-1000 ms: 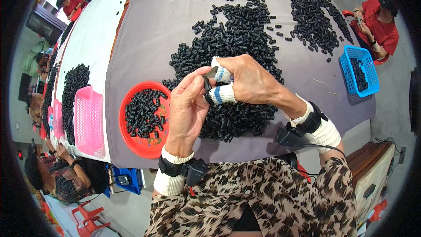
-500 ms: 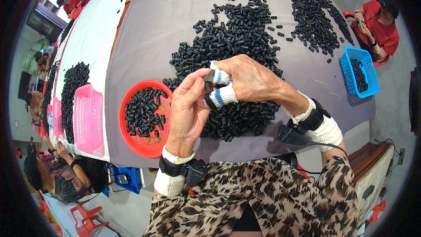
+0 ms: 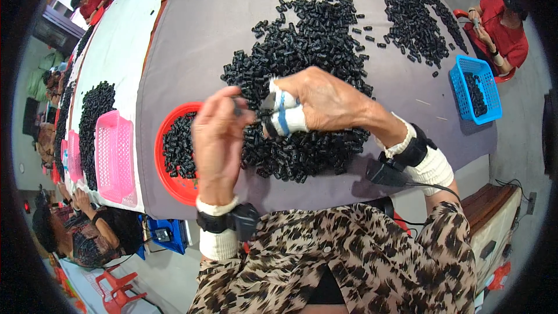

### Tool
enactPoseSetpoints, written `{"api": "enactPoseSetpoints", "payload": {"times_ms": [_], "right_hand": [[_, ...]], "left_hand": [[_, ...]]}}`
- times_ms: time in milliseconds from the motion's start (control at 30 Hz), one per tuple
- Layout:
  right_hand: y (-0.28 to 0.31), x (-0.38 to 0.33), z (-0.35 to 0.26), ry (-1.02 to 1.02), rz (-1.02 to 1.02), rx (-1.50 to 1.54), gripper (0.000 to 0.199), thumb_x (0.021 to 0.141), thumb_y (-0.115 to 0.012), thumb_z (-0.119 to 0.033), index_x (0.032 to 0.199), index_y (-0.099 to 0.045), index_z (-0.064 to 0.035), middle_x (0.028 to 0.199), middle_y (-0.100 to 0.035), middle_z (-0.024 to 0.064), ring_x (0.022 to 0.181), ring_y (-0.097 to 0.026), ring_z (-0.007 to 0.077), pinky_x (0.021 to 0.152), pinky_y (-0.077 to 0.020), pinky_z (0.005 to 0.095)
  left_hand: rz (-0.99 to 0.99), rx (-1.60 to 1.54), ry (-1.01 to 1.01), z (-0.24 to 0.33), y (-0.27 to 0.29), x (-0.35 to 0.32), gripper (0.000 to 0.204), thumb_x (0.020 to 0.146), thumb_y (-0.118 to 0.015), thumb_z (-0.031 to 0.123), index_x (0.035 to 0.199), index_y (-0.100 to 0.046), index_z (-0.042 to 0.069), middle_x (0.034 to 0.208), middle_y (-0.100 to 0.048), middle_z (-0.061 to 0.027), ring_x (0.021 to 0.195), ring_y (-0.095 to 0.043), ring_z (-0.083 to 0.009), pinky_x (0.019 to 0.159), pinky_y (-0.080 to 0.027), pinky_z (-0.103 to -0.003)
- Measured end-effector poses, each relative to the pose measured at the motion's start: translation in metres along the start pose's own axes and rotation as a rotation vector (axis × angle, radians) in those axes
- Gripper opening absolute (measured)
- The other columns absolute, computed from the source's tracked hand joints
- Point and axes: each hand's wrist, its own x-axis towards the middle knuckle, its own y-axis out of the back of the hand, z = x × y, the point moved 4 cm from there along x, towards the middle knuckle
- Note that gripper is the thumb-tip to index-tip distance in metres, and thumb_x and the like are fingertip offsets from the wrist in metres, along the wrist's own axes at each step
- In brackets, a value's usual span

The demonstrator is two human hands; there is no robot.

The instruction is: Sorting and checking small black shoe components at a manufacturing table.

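Leftward went the left hand (image 3: 218, 131), pinching a small black plastic-looking cylinder (image 3: 237, 106), seemingly light, stiff, best held mid-barrel; apart from it, the right hand (image 3: 325, 102) clamped a flat dark blade (image 3: 269, 102).

Two hands, the left hand (image 3: 218, 131) and the right hand (image 3: 334, 104), are hovering, with two black straps (image 3: 419, 146) circling the wrists and two white wraps (image 3: 295, 120) covering right-hand digits. Three main heaps (image 3: 305, 40) of black pieces, too many to count, are lying beneath and beyond them. One red tray (image 3: 177, 188) and two pink baskets (image 3: 113, 157) are sitting left of the left hand, while one blue basket (image 3: 493, 92), two sticks (image 3: 423, 102) and one red-clad co-worker (image 3: 504, 32) are showing right of the right.
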Motion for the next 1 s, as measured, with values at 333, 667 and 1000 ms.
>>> {"api": "enactPoseSetpoints", "payload": {"times_ms": [333,667,1000], "right_hand": [[0.048,-0.039,0.036,-0.220,0.253,-0.012,0.027,0.083,-0.058,-0.032,0.090,-0.062,-0.0065,0.064,-0.054,0.0037,0.054,-0.049,0.0134,0.051,-0.0381,0.0265],[0.053,-0.075,0.051,-0.496,0.355,0.183,0.017,0.085,-0.054,-0.023,0.090,-0.063,-0.0095,0.054,-0.046,-0.0032,0.041,-0.039,0.0041,0.036,-0.0281,0.0199],[0.047,-0.085,0.068,-0.544,0.330,0.207,0.025,0.088,-0.055,-0.030,0.075,-0.056,-0.0089,0.050,-0.042,-0.0059,0.039,-0.038,0.0030,0.035,-0.0278,0.0196]], "left_hand": [[0.233,0.851,-0.134,0.008,0.055,-0.007,0.021,0.084,-0.059,0.006,0.103,-0.062,-0.002,0.092,-0.062,-0.0024,0.080,-0.055,-0.0080,0.072,-0.044,-0.022],[-1.007,1.460,-0.662,-0.128,-0.094,-0.038,0.067,0.057,-0.078,0.033,0.116,-0.053,0.015,0.123,-0.045,-0.0149,0.120,-0.036,-0.0355,0.094,-0.030,-0.055],[-1.033,1.573,-0.862,-0.159,-0.067,-0.019,0.014,0.074,-0.055,0.014,0.087,-0.056,0.008,0.102,-0.051,-0.0121,0.098,-0.048,-0.0266,0.085,-0.036,-0.045]]}}
